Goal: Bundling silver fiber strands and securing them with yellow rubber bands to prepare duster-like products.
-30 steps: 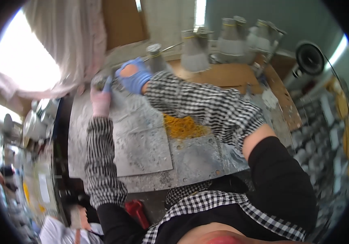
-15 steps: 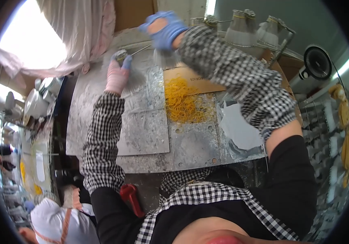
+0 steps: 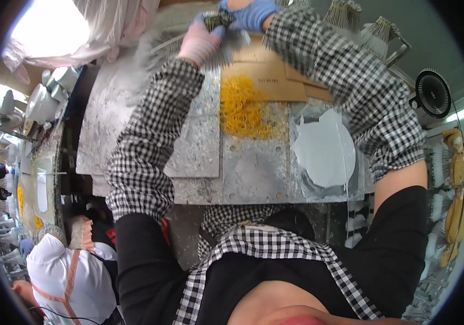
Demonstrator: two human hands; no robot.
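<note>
At the far edge of the worktable, my two gloved hands have come together. My left hand [image 3: 200, 42], in a pink glove with blue fingertips, is closed around a bundle of thin grey strands [image 3: 219, 20] with a dark, tied-looking top. The strands fan out below it, blurred. My right hand [image 3: 251, 14], in a blue glove and partly cut off by the upper edge, curls its fingers against the same bundle; its fingertips are hidden. Nearest to both hands lies a heap of yellow rubber bands [image 3: 238, 105] on the metal tabletop [image 3: 256, 173].
Brown cardboard sheets [image 3: 270, 81] lie beyond the bands. A flat white patch [image 3: 324, 149] covers the table's right part. More strand bundles [image 3: 378, 38] hang at the back right, near a black fan [image 3: 433, 93]. A person in white [image 3: 72, 271] sits at lower left.
Both hands have moved farther up the view and met at one bundle. My left hand went right and away; my right hand rose and shifted right. The whole view has shifted slightly.
</note>
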